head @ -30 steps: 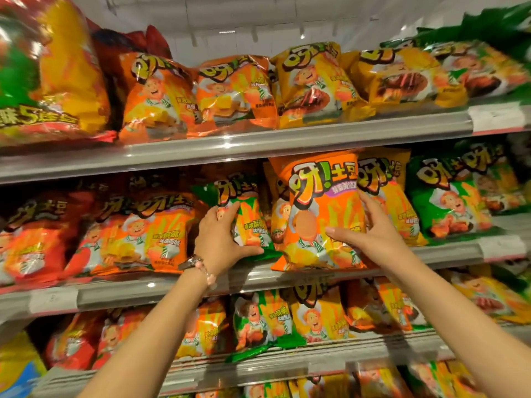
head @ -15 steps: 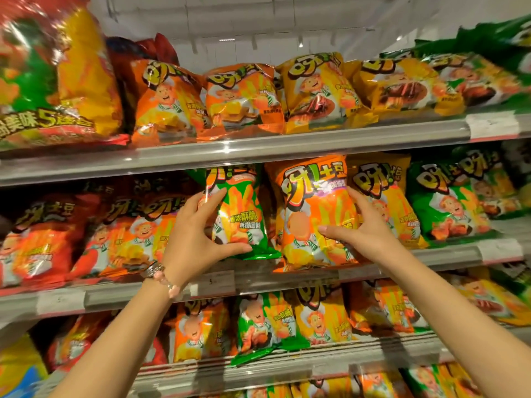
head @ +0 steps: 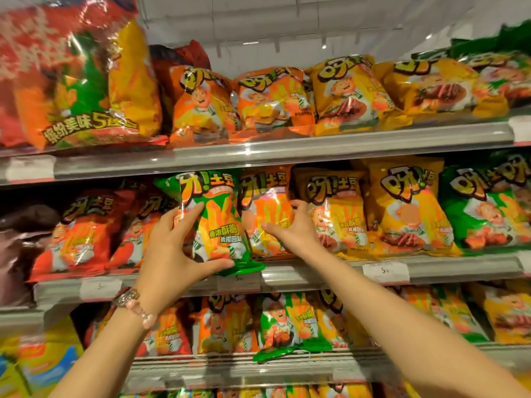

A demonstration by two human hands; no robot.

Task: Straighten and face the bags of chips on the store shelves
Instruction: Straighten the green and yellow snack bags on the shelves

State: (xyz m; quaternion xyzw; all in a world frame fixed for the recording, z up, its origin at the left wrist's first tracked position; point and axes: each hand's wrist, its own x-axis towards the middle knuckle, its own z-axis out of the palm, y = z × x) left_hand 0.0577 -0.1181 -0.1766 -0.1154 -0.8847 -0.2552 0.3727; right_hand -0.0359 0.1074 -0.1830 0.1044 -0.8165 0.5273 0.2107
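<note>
A green chip bag (head: 219, 225) stands upright at the front of the middle shelf (head: 316, 271). My left hand (head: 175, 254) grips it, fingers on its left side and thumb under its bottom edge. Right beside it stands an orange chip bag (head: 267, 208). My right hand (head: 293, 228) holds that bag's right edge, thumb on the front and fingers curled behind it. Yellow bags (head: 402, 208) and green bags (head: 485, 214) fill the shelf to the right, red and orange ones (head: 83, 234) to the left.
The top shelf (head: 287, 147) carries orange and yellow bags, with a large multipack (head: 74, 81) at the left. The lower shelf (head: 244, 366) holds more bags, one green bag (head: 287, 328) hanging over its edge. Price tags (head: 385, 271) line the rails.
My left hand has stood the green bag upright and drawn it forward. My right hand has slid the orange bag left, against the green one. My view has shifted right.
</note>
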